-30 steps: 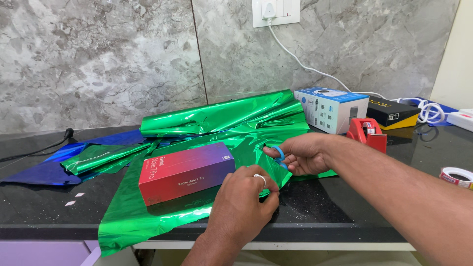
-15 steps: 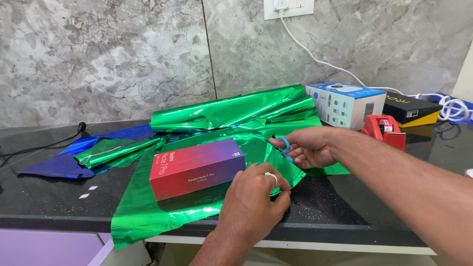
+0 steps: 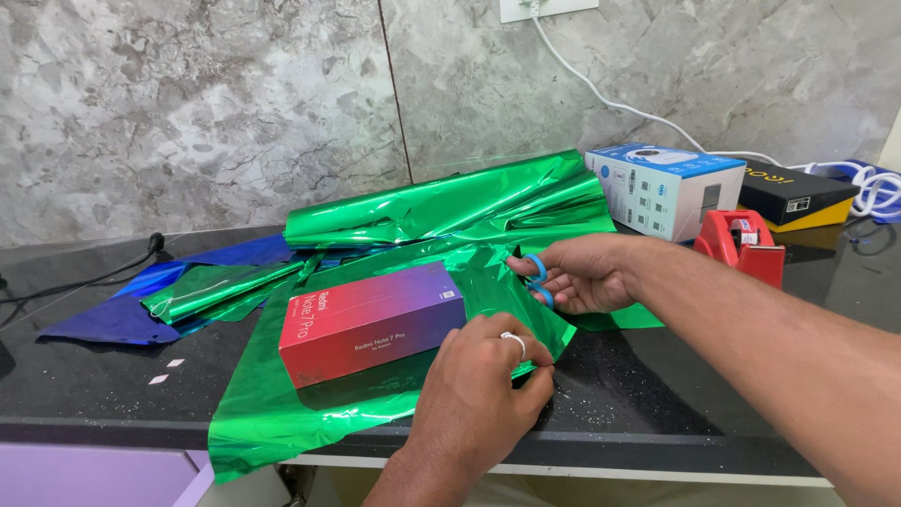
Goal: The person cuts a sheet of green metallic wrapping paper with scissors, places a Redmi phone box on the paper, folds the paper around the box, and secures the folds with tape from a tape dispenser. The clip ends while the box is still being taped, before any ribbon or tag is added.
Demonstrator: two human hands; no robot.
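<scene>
A red-to-purple rectangular box point(image 3: 371, 322) lies on a sheet of shiny green foil wrapping paper point(image 3: 282, 408) spread over the black counter point(image 3: 84, 394). My left hand point(image 3: 479, 399), wearing a ring, pinches the near right edge of the green sheet just right of the box. My right hand point(image 3: 577, 272) grips blue-handled scissors point(image 3: 537, 280), fingers through the loops, at the sheet's right side behind the box. The blades are hidden by my hand and the foil.
More crumpled green foil point(image 3: 441, 207) and a blue foil sheet point(image 3: 113, 314) lie behind and left. A white-blue box point(image 3: 662, 188), a black-yellow box point(image 3: 798, 195), a red tape dispenser point(image 3: 741, 246) and white cable point(image 3: 873, 188) stand at right. The counter's front edge is near.
The view has shifted slightly, first left, then down. My right hand with the scissors has edged a little toward the box; my left hand keeps its pinch on the foil.
</scene>
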